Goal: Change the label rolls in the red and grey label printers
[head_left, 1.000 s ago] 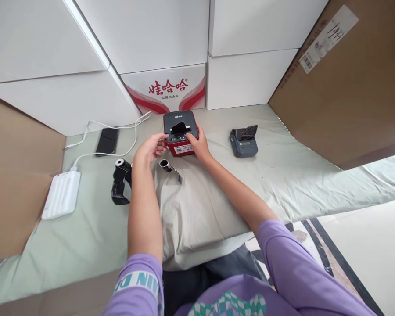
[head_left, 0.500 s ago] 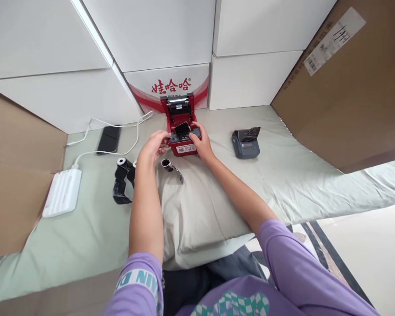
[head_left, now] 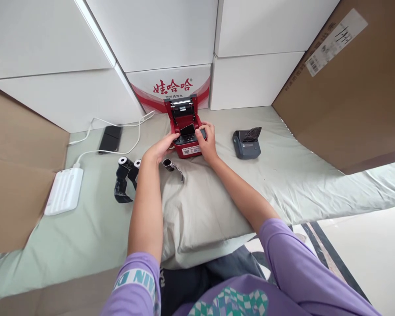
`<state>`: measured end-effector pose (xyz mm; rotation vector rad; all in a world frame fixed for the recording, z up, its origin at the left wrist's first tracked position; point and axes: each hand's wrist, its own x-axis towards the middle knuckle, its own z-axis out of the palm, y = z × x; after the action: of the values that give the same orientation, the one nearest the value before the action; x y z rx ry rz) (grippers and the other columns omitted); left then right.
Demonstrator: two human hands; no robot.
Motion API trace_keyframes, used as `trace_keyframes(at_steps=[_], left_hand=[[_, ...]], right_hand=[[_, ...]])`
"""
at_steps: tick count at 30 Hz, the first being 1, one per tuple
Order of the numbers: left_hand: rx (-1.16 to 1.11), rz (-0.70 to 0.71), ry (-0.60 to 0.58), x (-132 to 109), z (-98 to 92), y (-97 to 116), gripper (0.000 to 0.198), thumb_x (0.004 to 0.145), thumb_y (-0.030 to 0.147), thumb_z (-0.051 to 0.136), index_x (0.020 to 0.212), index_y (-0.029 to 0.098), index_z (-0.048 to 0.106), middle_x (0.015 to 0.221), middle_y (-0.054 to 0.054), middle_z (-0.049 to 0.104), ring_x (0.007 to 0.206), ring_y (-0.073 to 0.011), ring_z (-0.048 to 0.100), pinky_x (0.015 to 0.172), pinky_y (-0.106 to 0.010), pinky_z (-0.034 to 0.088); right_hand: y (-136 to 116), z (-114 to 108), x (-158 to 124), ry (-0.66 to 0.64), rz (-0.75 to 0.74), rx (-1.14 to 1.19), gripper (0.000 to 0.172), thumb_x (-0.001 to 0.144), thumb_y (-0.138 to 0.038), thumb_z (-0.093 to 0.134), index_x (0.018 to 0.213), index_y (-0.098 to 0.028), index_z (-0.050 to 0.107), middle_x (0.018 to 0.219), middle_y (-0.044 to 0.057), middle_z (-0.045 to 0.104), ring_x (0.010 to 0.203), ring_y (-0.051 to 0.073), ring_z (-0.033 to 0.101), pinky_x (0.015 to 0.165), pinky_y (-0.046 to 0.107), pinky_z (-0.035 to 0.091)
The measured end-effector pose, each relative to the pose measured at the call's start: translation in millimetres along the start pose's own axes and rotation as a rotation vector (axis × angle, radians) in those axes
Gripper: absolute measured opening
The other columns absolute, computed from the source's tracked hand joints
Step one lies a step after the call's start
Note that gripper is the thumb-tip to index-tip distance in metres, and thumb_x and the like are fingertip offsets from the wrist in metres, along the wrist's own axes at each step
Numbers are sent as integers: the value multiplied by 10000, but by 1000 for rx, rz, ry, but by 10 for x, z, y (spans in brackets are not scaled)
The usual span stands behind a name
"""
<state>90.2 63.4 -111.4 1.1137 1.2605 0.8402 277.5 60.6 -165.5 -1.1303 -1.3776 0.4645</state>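
A red and black device [head_left: 188, 149] with its lid raised stands at the back middle of the cloth-covered surface, a black piece lying inside it. My left hand [head_left: 161, 147] grips its left side, thumb on the front top edge and fingers partly hidden. On the right side, my right hand [head_left: 208, 141] holds the device with its thumb on top. Just in front lies a small black roll [head_left: 167, 164] with a loose strip. Black rolls with white cores [head_left: 122, 175] are left of my left forearm.
A dark grey device [head_left: 246, 147] sits to the right. At left are a black phone [head_left: 110, 139], a white power bank [head_left: 65, 191] and a white cable. White boxes [head_left: 260, 81] line the back; a cardboard box [head_left: 352, 96] stands at right, another [head_left: 23, 166] at left.
The red device has shifted slightly right, with both hands on it. My left hand has closed in on its left side, and my right fingers have moved around the right side.
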Motion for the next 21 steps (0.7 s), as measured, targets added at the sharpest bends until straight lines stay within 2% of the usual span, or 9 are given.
trace_keyframes(at_steps=[3, 8, 11, 15, 18, 21], left_hand=[[144, -27, -53, -212, 40, 182, 264, 820, 396, 800, 1029, 238, 768, 1122, -79, 795, 1075, -228, 724, 853, -296, 575], [344, -54, -182, -541, 165, 462, 263, 734, 374, 887, 940, 235, 800, 1006, -75, 810, 1011, -270, 749, 776, -307, 595], [392, -47, -203, -620, 227, 518, 233, 708, 350, 896, 895, 242, 810, 948, -69, 808, 955, -288, 760, 678, -293, 591], [425, -94, -257, -611, 249, 495, 230, 710, 351, 878, 906, 251, 811, 1004, -67, 818, 918, -279, 763, 613, -262, 564], [427, -102, -272, -588, 228, 490, 250, 694, 371, 882, 905, 259, 806, 1035, -71, 818, 971, -294, 764, 630, -269, 575], [434, -128, -159, -599, 143, 529, 266, 683, 402, 905, 867, 249, 790, 973, -99, 812, 956, -318, 775, 651, -307, 588]], right_hand=[[-82, -183, -80, 5, -32, 51, 407, 989, -642, 507, 934, -244, 568, 1260, 145, 574, 1303, 253, 570, 1188, 407, 421], [-258, -513, -332, -5, -46, 34, 368, 996, -608, 512, 939, -247, 561, 1285, 139, 572, 1336, 276, 554, 1190, 452, 421], [-320, -600, -490, 13, -28, -15, 362, 997, -606, 500, 953, -249, 547, 1290, 144, 559, 1358, 279, 538, 1194, 459, 417], [-299, -589, -628, 17, 9, -44, 372, 976, -626, 515, 952, -256, 533, 1285, 141, 558, 1358, 286, 538, 1196, 477, 420], [-303, -631, -593, -1, 26, -36, 393, 969, -643, 515, 915, -255, 543, 1266, 137, 577, 1357, 296, 546, 1181, 488, 436], [-412, -783, -352, -57, 10, -53, 372, 1007, -575, 470, 859, -250, 577, 1209, 118, 636, 1286, 279, 601, 1086, 450, 503]])
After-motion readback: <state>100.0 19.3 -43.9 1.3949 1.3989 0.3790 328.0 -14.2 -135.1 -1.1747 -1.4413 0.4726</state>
